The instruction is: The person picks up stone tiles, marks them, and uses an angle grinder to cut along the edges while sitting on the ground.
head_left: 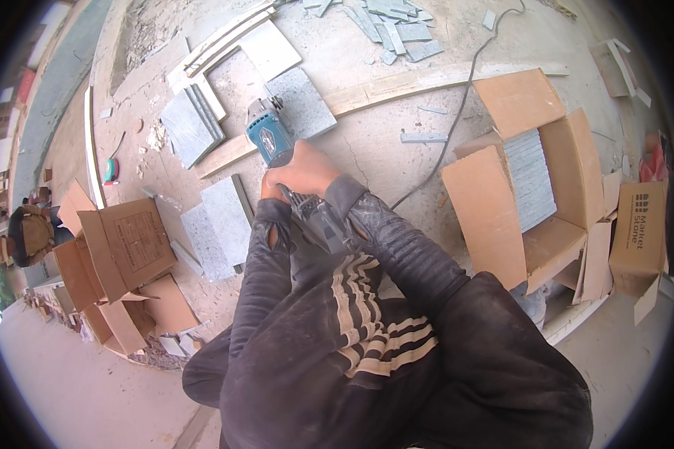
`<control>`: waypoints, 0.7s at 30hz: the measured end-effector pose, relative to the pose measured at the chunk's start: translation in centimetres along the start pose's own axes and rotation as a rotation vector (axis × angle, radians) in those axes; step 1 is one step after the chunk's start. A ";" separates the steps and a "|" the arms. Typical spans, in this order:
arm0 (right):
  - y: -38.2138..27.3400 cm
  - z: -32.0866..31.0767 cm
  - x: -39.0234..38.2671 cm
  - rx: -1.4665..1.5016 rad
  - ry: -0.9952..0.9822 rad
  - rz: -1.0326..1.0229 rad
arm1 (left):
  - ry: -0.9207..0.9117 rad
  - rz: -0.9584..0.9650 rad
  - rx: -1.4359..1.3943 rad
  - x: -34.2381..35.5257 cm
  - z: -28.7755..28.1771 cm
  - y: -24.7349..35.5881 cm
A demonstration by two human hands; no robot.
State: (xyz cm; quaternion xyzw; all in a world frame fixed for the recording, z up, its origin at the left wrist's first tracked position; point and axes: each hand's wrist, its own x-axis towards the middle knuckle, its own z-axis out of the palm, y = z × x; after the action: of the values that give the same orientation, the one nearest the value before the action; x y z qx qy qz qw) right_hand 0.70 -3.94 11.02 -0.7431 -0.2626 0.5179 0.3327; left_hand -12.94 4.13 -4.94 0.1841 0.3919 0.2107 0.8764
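A teal and grey angle grinder [269,138] points away from me over a wooden plank [228,156]. My right hand [309,170] is wrapped round its body. Beside it my left hand [271,187] also grips the grinder, its fingers partly hidden. The grinder's head reaches the left edge of a grey stone tile [305,105], which lies across the plank. Whether the disc touches the tile I cannot tell.
Stacked tiles [191,126] and more tiles [221,228] lie at left. An open carton [483,209] of tiles stands right, another carton [131,239] left. A black cord [468,82] crosses the floor. Broken offcuts [397,30] lie beyond. A person [31,233] is far left.
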 end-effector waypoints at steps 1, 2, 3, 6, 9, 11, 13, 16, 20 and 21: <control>-0.2 -0.2 0.3 0.001 -0.019 0.002 | 0.004 -0.001 -0.005 0.0 0.1 0.1; -0.4 -0.4 0.7 0.001 -0.039 0.003 | 0.002 0.004 0.008 0.1 0.3 0.2; -0.6 -0.7 1.1 0.002 -0.058 0.005 | -0.003 0.016 0.026 0.0 0.4 0.1; -1.1 -0.6 2.8 -0.041 -0.026 -0.029 | -0.097 0.223 0.344 0.4 -0.6 -0.4; -1.8 -1.5 4.4 -0.139 -0.089 0.015 | -0.169 0.189 0.430 1.0 -0.6 -0.1; -1.8 -2.1 4.8 -0.162 -0.116 0.006 | -0.091 0.027 0.259 1.1 0.6 0.1; -1.6 -2.6 5.0 -0.180 -0.127 0.004 | 0.050 -0.063 0.046 1.2 2.1 -0.5; -2.2 -2.9 4.3 -0.208 -0.133 -0.025 | 0.004 0.061 0.398 1.8 -0.1 0.1; -1.1 -3.6 2.0 -0.210 -0.104 -0.034 | 0.008 0.166 0.592 0.9 0.9 0.2; -1.0 -3.5 1.2 -0.206 -0.094 -0.034 | -0.056 0.368 1.131 0.8 -0.1 0.8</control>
State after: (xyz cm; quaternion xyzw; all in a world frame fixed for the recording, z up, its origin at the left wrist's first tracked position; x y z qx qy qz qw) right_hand 4.39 -3.18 11.89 -0.7438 -0.3422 0.5166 0.2505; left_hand -12.70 5.26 -5.06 0.6926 0.3818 0.1128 0.6014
